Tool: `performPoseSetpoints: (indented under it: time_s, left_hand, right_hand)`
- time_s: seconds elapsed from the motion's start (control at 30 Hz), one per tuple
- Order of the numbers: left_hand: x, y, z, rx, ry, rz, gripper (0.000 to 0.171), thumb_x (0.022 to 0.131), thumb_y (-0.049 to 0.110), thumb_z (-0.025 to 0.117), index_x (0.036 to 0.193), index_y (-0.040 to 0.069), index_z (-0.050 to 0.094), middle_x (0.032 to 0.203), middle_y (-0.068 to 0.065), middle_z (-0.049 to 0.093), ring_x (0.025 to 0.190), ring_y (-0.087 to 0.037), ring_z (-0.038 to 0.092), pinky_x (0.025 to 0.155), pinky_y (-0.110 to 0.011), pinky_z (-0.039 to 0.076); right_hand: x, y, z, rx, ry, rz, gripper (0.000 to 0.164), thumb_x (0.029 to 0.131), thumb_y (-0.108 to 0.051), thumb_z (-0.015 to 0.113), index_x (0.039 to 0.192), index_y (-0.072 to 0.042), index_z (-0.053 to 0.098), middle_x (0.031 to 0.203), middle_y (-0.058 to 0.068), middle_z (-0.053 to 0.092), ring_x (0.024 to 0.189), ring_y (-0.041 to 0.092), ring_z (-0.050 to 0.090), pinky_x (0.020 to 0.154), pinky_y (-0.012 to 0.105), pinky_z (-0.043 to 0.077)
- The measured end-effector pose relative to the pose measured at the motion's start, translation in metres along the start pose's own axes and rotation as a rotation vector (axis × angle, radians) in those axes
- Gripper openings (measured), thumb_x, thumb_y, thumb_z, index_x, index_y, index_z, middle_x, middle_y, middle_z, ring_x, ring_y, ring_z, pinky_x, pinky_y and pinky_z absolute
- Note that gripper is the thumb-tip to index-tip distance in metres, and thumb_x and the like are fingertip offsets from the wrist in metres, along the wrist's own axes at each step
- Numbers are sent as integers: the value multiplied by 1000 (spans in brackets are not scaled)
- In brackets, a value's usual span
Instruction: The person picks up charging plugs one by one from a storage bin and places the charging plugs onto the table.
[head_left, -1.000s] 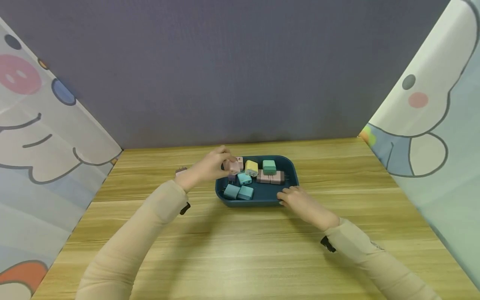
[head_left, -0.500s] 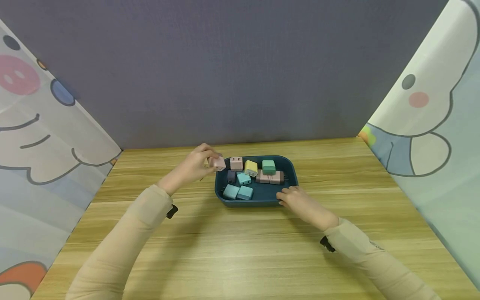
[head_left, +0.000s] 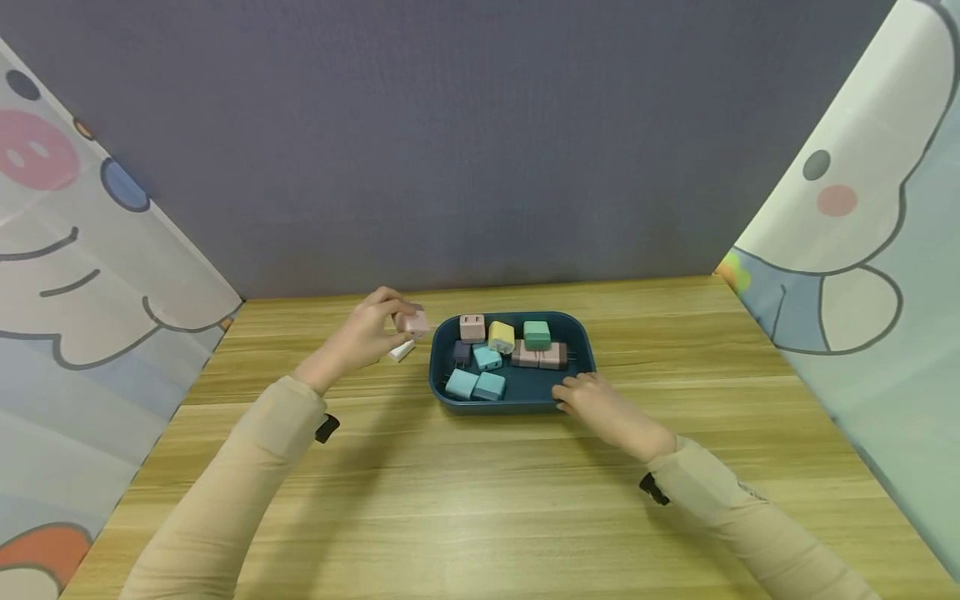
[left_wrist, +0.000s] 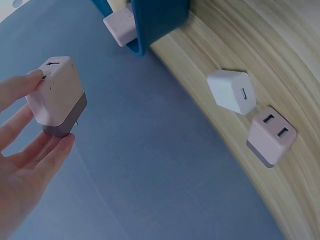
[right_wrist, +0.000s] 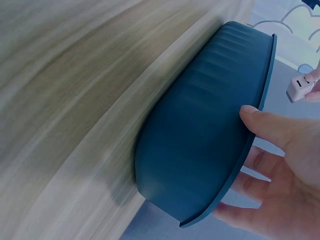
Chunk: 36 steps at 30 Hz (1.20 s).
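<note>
My left hand (head_left: 360, 340) pinches a pink USB wall charger (head_left: 414, 322) with a grey-brown base, holding it above the table to the left of the dark blue tray (head_left: 517, 407). A slot and a metal prong of it show in the left wrist view. At the tray's near right corner, my right hand (head_left: 606, 412) grips the rim, thumb on the outer wall and fingers over the inside. Several chargers lie in the tray: a yellow one (head_left: 501, 337), a green one (head_left: 537, 334), light blue ones (head_left: 489, 386), pink ones (head_left: 554, 356) and a dark purple one (head_left: 462, 353).
On the wooden table (head_left: 480, 500), left of the tray, lie a white charger (left_wrist: 232, 91) and a pink charger with two ports (left_wrist: 272, 132). A grey panel (head_left: 480, 150) rises behind the table. Cartoon-printed sheets (head_left: 840, 208) flank both sides.
My left hand has carried the pink charger leftward from over the tray's left end to beyond its rim. The white charger has come into view. My right hand has stayed at the rim.
</note>
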<state>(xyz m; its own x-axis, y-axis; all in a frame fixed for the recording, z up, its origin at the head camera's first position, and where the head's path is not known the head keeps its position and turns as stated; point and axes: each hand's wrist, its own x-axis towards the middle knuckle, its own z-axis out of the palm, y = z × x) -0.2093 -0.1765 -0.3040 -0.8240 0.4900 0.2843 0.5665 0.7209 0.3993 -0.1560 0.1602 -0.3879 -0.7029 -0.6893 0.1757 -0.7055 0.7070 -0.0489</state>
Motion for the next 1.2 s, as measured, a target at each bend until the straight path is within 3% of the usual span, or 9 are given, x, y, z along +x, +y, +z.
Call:
performPoseSetpoints:
  time_s: [0.23, 0.7, 1.03, 1.2]
  left_hand:
    - [-7, -9, -3, 6, 32, -22, 32, 76, 3, 66, 108, -1, 60, 107, -14, 49, 89, -24, 49, 74, -37, 42]
    - [-20, -33, -7, 3, 129, -105, 30, 75, 2, 66, 103, -8, 59, 109, -18, 47, 96, -31, 48, 81, -44, 43]
    - [-32, -54, -8, 0, 127, -204, 33, 77, 2, 64, 108, -8, 56, 113, -20, 44, 96, -32, 45, 75, -44, 41]
    - [-39, -64, -9, -8, 137, -244, 30, 79, 2, 62, 106, -9, 56, 114, -22, 43, 98, -35, 45, 78, -48, 40]
  right_hand:
    - [0, 0, 1, -2, 6, -1, 6, 80, -11, 63, 81, -11, 57, 75, 2, 57, 70, 20, 54, 72, 40, 46]
    - [0, -1, 0, -7, 13, -4, 7, 80, -11, 64, 80, -11, 57, 74, 2, 57, 69, 19, 53, 72, 38, 46]
    - [0, -1, 0, 1, 2, 4, 7, 80, -11, 64, 79, -11, 57, 75, 2, 57, 69, 19, 53, 72, 39, 46]
    - [0, -1, 0, -5, 4, 1, 7, 80, -12, 63, 79, -12, 57, 74, 1, 57, 69, 19, 53, 71, 38, 46]
